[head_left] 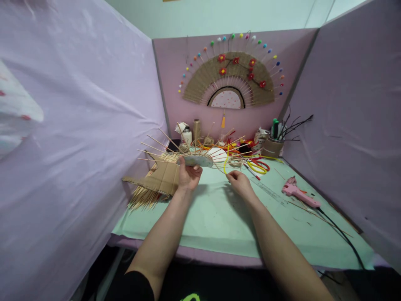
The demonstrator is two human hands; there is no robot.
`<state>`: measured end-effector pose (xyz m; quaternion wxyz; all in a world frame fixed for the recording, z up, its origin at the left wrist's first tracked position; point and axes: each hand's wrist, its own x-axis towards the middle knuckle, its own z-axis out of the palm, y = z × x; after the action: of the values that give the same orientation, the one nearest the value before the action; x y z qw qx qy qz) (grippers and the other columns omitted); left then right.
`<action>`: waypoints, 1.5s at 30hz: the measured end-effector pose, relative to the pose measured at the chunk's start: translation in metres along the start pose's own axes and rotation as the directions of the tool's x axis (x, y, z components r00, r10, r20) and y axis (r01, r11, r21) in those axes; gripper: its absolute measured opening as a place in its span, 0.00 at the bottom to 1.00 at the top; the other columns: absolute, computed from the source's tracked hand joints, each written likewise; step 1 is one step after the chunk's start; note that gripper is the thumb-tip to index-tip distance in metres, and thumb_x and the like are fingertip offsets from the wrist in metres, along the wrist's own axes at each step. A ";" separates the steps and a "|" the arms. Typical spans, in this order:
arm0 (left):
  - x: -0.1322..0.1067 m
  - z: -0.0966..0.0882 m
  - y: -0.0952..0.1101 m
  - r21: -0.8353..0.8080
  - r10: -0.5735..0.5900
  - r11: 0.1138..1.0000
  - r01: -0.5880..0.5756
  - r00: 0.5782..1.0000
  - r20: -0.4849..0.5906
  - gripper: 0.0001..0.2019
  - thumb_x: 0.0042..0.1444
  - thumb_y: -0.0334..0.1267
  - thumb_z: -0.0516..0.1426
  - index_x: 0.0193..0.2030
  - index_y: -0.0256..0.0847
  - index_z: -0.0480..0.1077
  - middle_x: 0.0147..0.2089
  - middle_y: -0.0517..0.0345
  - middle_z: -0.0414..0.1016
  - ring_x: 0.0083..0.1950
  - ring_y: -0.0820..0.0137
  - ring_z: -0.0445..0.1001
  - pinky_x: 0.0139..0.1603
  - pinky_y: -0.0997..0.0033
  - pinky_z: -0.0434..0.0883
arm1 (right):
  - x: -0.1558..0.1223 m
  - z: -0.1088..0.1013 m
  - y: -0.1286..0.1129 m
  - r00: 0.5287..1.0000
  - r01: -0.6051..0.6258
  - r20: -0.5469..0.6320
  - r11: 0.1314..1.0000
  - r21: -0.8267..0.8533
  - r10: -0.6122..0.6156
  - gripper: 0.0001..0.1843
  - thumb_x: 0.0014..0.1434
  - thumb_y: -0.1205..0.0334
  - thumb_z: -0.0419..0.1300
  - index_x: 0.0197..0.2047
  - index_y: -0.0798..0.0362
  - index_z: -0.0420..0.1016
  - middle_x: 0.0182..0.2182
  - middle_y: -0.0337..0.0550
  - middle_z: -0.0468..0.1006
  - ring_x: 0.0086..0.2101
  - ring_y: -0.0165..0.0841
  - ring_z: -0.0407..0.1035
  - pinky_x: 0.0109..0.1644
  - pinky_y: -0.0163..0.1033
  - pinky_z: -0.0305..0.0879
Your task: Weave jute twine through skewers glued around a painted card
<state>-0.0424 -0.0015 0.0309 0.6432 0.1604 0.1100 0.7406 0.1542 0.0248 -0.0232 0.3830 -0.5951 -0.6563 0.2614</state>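
My left hand [188, 175] is closed on a flat half-round card disc [197, 160] that has several thin bamboo skewers [159, 144] fanning out from it, held a little above the table. My right hand [239, 184] is just to its right, fingers pinched together near the tips of the skewers on the disc's right side; whatever it pinches is too thin to make out. A yellow cord [227, 161] loops beside the fingers.
A pale green mat [219, 217] covers the table. Corrugated cardboard [163, 179] and a bundle of skewers [144, 200] lie at the left. A pink glue gun [297, 194] with black cable lies right. Yellow-handled scissors [258, 167], jars and a pen pot [272, 146] stand behind. A finished fan [230, 79] hangs on the back panel.
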 end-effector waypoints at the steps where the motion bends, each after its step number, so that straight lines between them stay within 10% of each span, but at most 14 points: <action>1: 0.001 0.000 0.000 -0.017 -0.008 1.000 0.008 1.000 -0.002 0.15 0.54 0.53 0.56 0.32 0.42 0.68 0.28 0.63 0.70 0.19 0.81 0.58 0.20 0.77 0.57 | -0.001 0.001 -0.002 1.000 0.017 0.010 1.000 0.007 -0.017 0.17 0.53 0.49 0.54 0.36 0.54 0.73 0.27 0.46 0.76 0.29 0.36 0.69 0.36 0.41 0.62; 6: 0.002 -0.003 -0.003 -0.124 -0.058 0.991 0.055 0.998 -0.019 0.13 0.59 0.46 0.53 0.31 0.40 0.68 0.26 0.63 0.68 0.21 0.82 0.59 0.21 0.80 0.59 | -0.006 0.008 -0.009 0.993 0.116 -0.012 0.983 0.145 -0.116 0.30 0.48 0.45 0.61 0.50 0.53 0.68 0.46 0.52 0.74 0.44 0.40 0.69 0.50 0.46 0.64; 14: -0.002 -0.003 -0.010 -0.194 -0.206 0.962 0.191 0.977 -0.059 0.13 0.63 0.30 0.47 0.29 0.36 0.66 0.23 0.64 0.62 0.24 0.83 0.64 0.24 0.84 0.62 | -0.013 0.022 -0.020 0.979 -0.047 0.194 0.852 0.522 -0.066 0.31 0.45 0.48 0.65 0.49 0.53 0.65 0.49 0.53 0.73 0.47 0.38 0.69 0.54 0.47 0.64; 24: -0.002 -0.008 -0.016 0.253 -0.087 0.964 0.088 0.996 -0.013 0.12 0.45 0.33 0.66 0.31 0.40 0.65 0.23 0.70 0.63 0.19 0.84 0.56 0.18 0.83 0.53 | -0.031 0.014 -0.043 0.912 -0.186 0.376 0.654 0.733 -0.163 0.26 0.49 0.49 0.63 0.47 0.54 0.66 0.32 0.42 0.76 0.24 0.26 0.68 0.31 0.34 0.65; 32: 0.007 -0.009 0.002 0.213 0.099 0.972 -0.102 0.995 0.022 0.13 0.50 0.42 0.62 0.43 0.49 0.68 0.47 0.59 0.75 0.48 0.68 0.73 0.47 0.60 0.69 | -0.029 -0.013 -0.036 0.846 -0.165 0.486 0.761 0.627 -0.217 0.20 0.51 0.46 0.61 0.36 0.56 0.70 0.17 0.31 0.62 0.17 0.21 0.50 0.20 0.30 0.43; 45: 0.011 -0.009 0.002 0.276 0.207 0.948 -0.156 0.964 -0.165 0.15 0.51 0.40 0.61 0.46 0.41 0.70 0.41 0.54 0.79 0.42 0.69 0.77 0.51 0.65 0.71 | -0.018 -0.085 -0.009 0.977 0.021 0.106 0.580 0.814 -0.184 0.18 0.44 0.46 0.66 0.31 0.51 0.70 0.17 0.33 0.60 0.18 0.25 0.48 0.24 0.35 0.43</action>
<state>-0.0490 0.0094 0.0246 0.5318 0.1810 0.2526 0.7878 0.2178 -0.0043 0.0287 0.5654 -0.2905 -0.5305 0.5608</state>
